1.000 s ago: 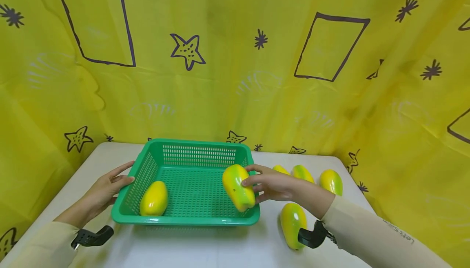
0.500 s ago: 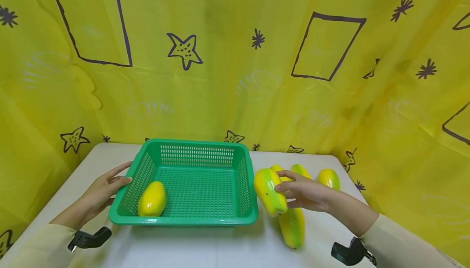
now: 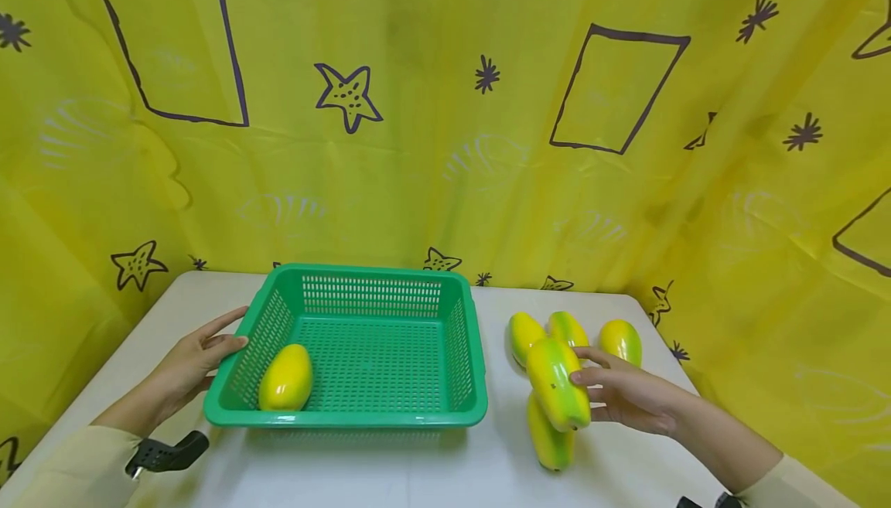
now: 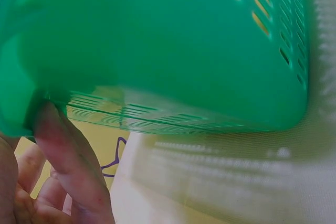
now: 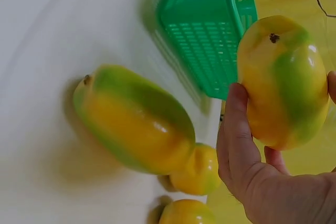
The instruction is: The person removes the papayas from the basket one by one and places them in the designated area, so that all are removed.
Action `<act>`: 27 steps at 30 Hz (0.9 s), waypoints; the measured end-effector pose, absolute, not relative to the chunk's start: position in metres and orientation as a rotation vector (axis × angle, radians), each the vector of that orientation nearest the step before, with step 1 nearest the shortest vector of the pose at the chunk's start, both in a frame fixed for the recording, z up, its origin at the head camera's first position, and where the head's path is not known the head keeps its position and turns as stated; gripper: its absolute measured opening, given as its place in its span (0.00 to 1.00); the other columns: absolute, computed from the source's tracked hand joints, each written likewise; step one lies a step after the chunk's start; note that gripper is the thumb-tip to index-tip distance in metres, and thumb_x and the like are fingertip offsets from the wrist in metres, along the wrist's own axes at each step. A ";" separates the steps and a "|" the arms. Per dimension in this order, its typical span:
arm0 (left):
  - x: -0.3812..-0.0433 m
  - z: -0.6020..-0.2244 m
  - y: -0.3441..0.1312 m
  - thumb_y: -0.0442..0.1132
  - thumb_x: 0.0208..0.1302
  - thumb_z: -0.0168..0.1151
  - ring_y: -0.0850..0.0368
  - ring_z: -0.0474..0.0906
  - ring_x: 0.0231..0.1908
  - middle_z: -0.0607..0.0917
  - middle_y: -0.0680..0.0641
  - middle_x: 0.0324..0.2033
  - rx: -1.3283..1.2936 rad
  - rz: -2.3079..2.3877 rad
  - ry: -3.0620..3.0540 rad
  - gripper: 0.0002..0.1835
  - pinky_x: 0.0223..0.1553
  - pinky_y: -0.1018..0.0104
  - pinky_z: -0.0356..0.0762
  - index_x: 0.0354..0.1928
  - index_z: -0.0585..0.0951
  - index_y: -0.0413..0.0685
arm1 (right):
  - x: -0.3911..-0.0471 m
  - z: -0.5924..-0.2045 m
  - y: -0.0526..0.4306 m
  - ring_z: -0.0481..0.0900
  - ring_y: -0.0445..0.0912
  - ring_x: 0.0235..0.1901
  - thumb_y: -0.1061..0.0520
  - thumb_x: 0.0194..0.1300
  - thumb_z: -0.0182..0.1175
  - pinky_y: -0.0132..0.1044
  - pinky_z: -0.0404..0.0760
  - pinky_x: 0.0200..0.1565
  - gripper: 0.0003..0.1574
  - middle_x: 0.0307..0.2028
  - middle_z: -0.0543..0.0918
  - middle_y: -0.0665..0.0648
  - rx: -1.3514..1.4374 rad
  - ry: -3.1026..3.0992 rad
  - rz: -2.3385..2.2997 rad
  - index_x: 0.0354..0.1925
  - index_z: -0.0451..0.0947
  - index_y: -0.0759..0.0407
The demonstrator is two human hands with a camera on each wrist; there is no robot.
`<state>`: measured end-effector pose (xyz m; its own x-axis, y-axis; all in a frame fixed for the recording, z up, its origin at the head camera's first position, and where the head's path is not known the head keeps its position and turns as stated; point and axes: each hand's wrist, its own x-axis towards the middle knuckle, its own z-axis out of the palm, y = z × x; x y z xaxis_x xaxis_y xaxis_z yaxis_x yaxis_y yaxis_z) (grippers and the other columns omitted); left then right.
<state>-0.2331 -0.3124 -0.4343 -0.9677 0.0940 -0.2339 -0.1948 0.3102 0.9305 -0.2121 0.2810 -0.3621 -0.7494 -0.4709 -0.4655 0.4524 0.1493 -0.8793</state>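
My right hand (image 3: 629,396) holds a yellow-green papaya (image 3: 557,380) between thumb and fingers, raised above the table right of the basket. The right wrist view shows its dark stem spot, with my fingers against its side. Below it lies another papaya (image 3: 550,438), partly covered in the head view. A green plastic basket (image 3: 348,419) stands left of centre, and a yellow fruit (image 3: 287,378), apparently a papaya, lies in its front left corner. With thumb and fingers my left hand (image 3: 184,365) grips the basket's left rim; the left wrist view shows the fingers at that rim.
Three more yellow-green fruits lie on the white table (image 3: 334,469) behind the held papaya: a left one (image 3: 524,338), a middle one (image 3: 567,328) and a right one (image 3: 621,342). A yellow patterned curtain (image 3: 418,183) hangs along the back and sides.
My right hand has carried the papaya from over the basket's right side rightward, out past the rim, to above the papaya on the table. The left hand has stayed on the rim.
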 end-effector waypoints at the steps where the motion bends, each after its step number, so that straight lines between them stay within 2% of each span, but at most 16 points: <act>1: -0.233 -0.434 -0.312 0.51 0.73 0.55 0.63 0.79 0.44 0.75 0.37 0.59 -0.091 1.710 2.334 0.42 0.46 0.59 0.84 0.79 0.44 0.50 | -0.211 -0.363 0.284 0.78 0.48 0.52 0.55 0.73 0.51 0.46 0.80 0.56 0.55 0.58 0.70 0.60 -0.018 1.727 -1.691 0.74 0.22 0.65; 12: -0.234 -0.434 -0.312 0.50 0.73 0.55 0.63 0.80 0.43 0.79 0.43 0.53 -0.086 1.723 2.332 0.42 0.45 0.59 0.84 0.79 0.44 0.48 | -0.207 -0.375 0.312 0.78 0.48 0.52 0.56 0.74 0.50 0.47 0.80 0.56 0.54 0.55 0.71 0.56 0.017 1.705 -1.737 0.73 0.19 0.63; 22: -0.233 -0.434 -0.311 0.48 0.74 0.55 0.64 0.80 0.42 0.81 0.49 0.48 -0.049 1.769 2.315 0.42 0.45 0.60 0.84 0.78 0.44 0.47 | -0.205 -0.384 0.335 0.78 0.47 0.52 0.54 0.74 0.50 0.48 0.79 0.57 0.58 0.61 0.64 0.63 0.122 1.767 -1.695 0.73 0.14 0.64; 27: -0.232 -0.432 -0.311 0.48 0.74 0.55 0.64 0.81 0.42 0.81 0.49 0.48 -0.054 1.769 2.316 0.42 0.44 0.60 0.84 0.78 0.44 0.47 | -0.205 -0.393 0.345 0.77 0.47 0.52 0.54 0.74 0.50 0.47 0.79 0.57 0.58 0.60 0.64 0.62 0.141 1.771 -1.697 0.73 0.14 0.65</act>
